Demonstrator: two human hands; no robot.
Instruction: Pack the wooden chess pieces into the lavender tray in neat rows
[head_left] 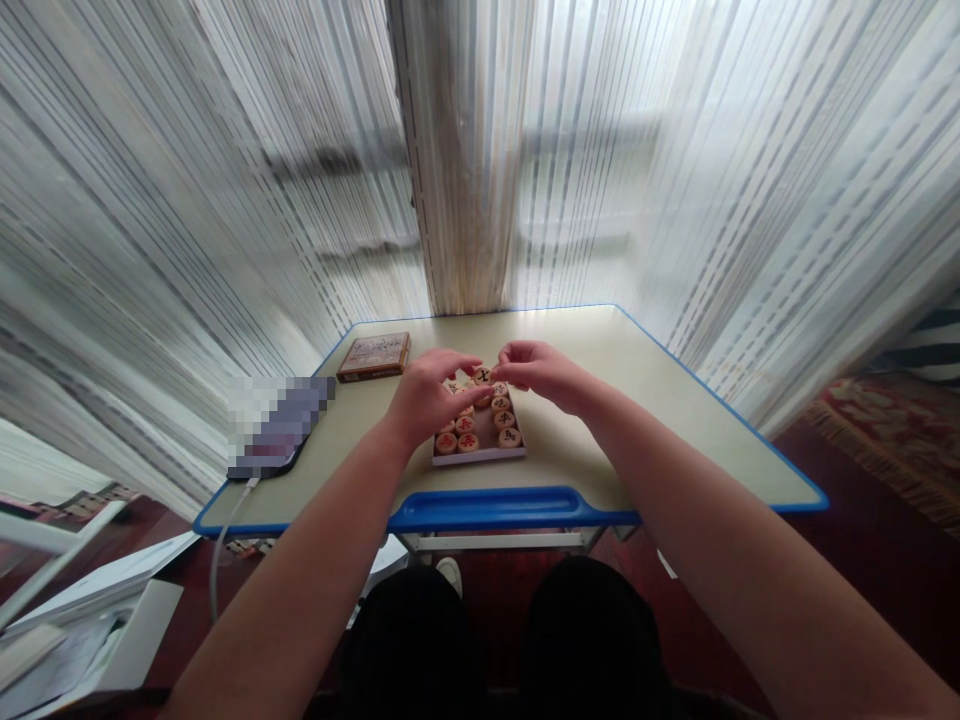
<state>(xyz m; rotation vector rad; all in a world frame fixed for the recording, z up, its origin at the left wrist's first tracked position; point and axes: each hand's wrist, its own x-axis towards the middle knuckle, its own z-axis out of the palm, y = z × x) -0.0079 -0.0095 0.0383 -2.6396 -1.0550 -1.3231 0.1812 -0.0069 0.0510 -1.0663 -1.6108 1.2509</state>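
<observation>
A shallow open box (480, 458) of round wooden Chinese chess pieces sits near the table's front edge. Red-marked pieces (466, 443) line its left side, black-marked ones (509, 438) its right, and its middle floor shows bare. At the box's far end, a black-marked Chinese chess piece (484, 376) is between the thumb and fingers of my left hand (431, 390), which reaches over the left rows and hides part of them. My right hand (544, 372) is closed in a pinch at that same piece's right edge.
A flat brown box (375, 356) lies at the table's back left. Nearer, a blurred-out device (281, 430) with a white cable (225, 540) rests by the left edge. A blue pencil groove (491, 507) runs along the front of the table (600, 340); curtains (472, 150) hang behind.
</observation>
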